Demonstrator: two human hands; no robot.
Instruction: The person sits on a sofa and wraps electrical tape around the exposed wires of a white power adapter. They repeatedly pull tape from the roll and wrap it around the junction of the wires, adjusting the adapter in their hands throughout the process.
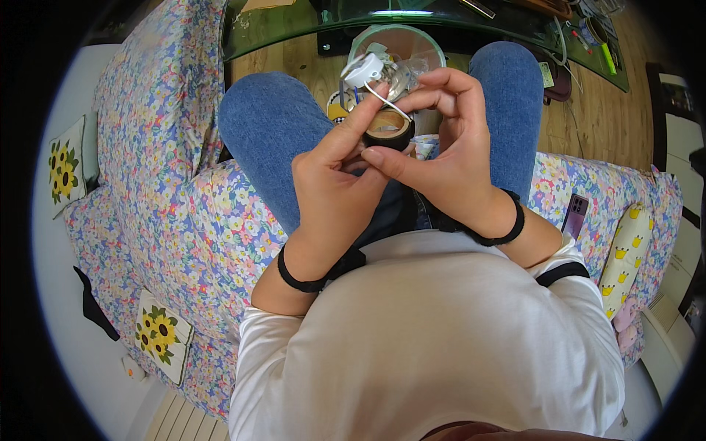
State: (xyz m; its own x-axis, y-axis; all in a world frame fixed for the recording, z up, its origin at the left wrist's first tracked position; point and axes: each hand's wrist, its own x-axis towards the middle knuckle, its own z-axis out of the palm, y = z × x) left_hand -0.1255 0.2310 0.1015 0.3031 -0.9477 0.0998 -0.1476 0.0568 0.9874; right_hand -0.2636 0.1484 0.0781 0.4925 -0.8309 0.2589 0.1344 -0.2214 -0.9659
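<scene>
Between my hands, above my lap, is a roll of black tape (pixel 389 141) with a pale inner core. My left hand (pixel 338 173) steadies its left side, thumb below and index finger stretched up along a thin white cable (pixel 388 101). My right hand (pixel 456 147) grips the roll from the right, its thumb on the near rim and its other fingers curled above. The cable runs across the roll's far side up to a white round-bodied device (pixel 363 71), which sits just beyond my left fingertips. Whether the cable's lower end is taped is hidden by my fingers.
Past my hands, between my knees, stands a bin (pixel 434 45) with clear plastic and scraps. A glass table (pixel 294 33) spans the far side. I sit on a flowered bedspread (pixel 191 220); a phone (pixel 576 215) and a crown-patterned cushion (pixel 625 253) lie at right.
</scene>
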